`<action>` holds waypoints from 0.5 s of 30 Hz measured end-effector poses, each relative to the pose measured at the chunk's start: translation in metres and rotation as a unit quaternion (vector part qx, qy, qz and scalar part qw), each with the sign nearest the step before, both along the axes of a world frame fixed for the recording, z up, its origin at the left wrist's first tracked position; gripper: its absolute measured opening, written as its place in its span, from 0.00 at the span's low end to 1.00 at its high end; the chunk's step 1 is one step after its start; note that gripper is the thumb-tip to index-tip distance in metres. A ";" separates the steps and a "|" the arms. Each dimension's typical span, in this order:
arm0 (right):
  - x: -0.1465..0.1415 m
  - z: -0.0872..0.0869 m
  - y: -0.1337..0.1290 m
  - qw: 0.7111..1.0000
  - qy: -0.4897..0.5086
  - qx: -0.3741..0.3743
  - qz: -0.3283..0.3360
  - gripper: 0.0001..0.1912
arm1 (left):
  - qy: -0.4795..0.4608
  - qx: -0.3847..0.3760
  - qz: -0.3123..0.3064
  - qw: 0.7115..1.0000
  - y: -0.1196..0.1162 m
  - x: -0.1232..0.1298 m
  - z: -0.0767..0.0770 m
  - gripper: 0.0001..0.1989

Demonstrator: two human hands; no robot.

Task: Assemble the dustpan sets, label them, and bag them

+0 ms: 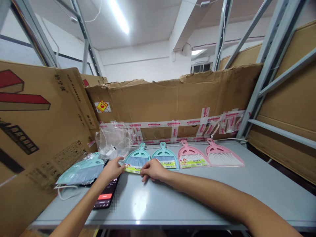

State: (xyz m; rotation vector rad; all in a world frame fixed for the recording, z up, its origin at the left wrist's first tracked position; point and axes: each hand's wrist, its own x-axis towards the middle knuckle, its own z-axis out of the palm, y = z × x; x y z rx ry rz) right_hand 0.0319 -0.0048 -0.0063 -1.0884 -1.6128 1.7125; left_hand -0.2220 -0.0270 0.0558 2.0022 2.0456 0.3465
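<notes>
Teal and pink dustpan-and-brush sets lie in a row, handles pointing away. At the left end is a teal dustpan [142, 152] with a blue-bristled brush and a yellow-green printed label [132, 169] across its front. My left hand [115, 169] is closed at the label's left end, and my right hand [153, 170] pinches its right end. Beside it lies a second teal dustpan [163, 152], its label partly behind my right hand. A labelled pink dustpan [184, 149] follows, then another pink dustpan [217, 149] with white bristles and no label in sight.
Bagged teal dustpans [84, 171] and crumpled clear plastic bags [112, 138] are at the left. A phone [105, 197] lies partly under my left forearm on the grey table [187, 200]. Cardboard walls [158, 102] and metal shelf posts [256, 92] stand around the table.
</notes>
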 end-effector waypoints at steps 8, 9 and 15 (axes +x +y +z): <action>-0.003 0.003 -0.002 1.000 0.025 -0.009 0.015 0.10 | -0.008 -0.015 -0.002 1.000 0.000 -0.001 0.002 0.32; -0.003 0.002 -0.003 0.999 0.024 -0.010 0.020 0.10 | -0.008 -0.018 -0.001 1.000 -0.001 -0.002 0.003 0.32; -0.004 0.002 -0.003 0.999 -0.019 0.027 -0.005 0.08 | 0.000 -0.007 -0.003 1.000 0.000 0.000 0.001 0.29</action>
